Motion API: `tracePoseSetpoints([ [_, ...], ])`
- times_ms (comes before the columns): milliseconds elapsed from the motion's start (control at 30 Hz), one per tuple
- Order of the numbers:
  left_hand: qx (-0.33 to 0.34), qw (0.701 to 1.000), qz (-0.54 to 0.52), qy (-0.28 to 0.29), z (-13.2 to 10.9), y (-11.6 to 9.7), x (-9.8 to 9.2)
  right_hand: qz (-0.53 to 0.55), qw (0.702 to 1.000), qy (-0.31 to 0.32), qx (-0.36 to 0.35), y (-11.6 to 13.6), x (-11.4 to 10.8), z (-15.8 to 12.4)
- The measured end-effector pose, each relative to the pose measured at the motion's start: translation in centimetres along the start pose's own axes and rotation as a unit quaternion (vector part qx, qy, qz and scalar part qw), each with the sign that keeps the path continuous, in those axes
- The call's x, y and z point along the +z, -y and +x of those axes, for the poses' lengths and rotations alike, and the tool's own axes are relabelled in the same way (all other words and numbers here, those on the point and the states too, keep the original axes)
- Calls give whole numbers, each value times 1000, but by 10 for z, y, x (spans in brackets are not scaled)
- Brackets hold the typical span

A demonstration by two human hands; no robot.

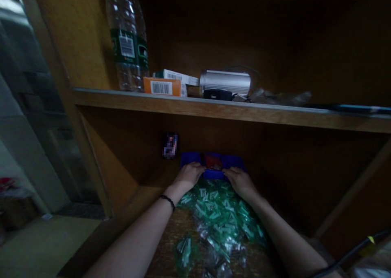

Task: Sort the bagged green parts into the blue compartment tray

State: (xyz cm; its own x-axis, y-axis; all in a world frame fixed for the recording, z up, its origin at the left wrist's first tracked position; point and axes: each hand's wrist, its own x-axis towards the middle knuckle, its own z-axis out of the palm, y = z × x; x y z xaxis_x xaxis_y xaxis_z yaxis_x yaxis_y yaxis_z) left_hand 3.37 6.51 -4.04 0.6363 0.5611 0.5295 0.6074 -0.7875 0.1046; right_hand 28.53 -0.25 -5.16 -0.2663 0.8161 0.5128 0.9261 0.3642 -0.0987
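My left hand (190, 176) and my right hand (241, 182) grip the front rim of a blue plastic tray (234, 162) at the back of a wooden cubby. The hands stand a short way apart. A red item (213, 162) lies in the tray, partly in shadow. Just below my hands, on the cubby's brown surface (180, 233), spreads a heap of small clear plastic bags (220, 219) holding green-and-white pieces. A black band (168, 202) circles my left wrist.
Overhead, a wooden shelf (214, 111) holds a plastic water bottle (126, 39), an orange box (161, 86), a white box (177, 77) and a silver cylinder (225, 82). A small dark picture (170, 145) sits on the back wall. A black cable (351, 253) crosses the lower right.
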Motion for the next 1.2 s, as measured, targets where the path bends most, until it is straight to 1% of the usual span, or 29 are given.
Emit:
tracePoseSetpoints([
  [100, 1, 1000, -1, -2, 0, -2, -2, -18, 1000, 4, 2, 2, -2, 1],
  [233, 2, 1000, -11, 1, 0, -4, -3, -48, 998, 9, 26, 6, -3, 2],
  [333, 0, 1000, -21, -5, 0, -3, -2, -42, 999, 7, 30, 5, -3, 3],
  [400, 9, 999, -30, -10, -1, 0, -2, -17, 1000, 3, 13, 2, -3, 2],
  [533, 71, 995, -76, 0, -4, 6, -6, 55, 997, 0, -47, -5, -7, -1],
  [600, 85, 992, -90, 0, -6, 8, -8, 68, 996, -3, -54, -7, -9, -3],
  [733, 82, 993, -88, -4, -6, 8, -8, 77, 996, -6, -47, -7, -9, -3],
  [867, 74, 994, -75, 1, -6, 6, -7, 63, 997, -6, -41, -7, -5, -3],
  [933, 68, 996, -53, -1, -6, 3, -7, 46, 998, -2, -31, -5, -4, -2],
  [1100, 43, 999, 13, -2, -5, -5, -7, -23, 999, 12, 28, 6, -5, 3],
  [1200, 35, 999, 21, 3, -4, -7, -8, -41, 998, 17, 35, 10, -7, 5],
])
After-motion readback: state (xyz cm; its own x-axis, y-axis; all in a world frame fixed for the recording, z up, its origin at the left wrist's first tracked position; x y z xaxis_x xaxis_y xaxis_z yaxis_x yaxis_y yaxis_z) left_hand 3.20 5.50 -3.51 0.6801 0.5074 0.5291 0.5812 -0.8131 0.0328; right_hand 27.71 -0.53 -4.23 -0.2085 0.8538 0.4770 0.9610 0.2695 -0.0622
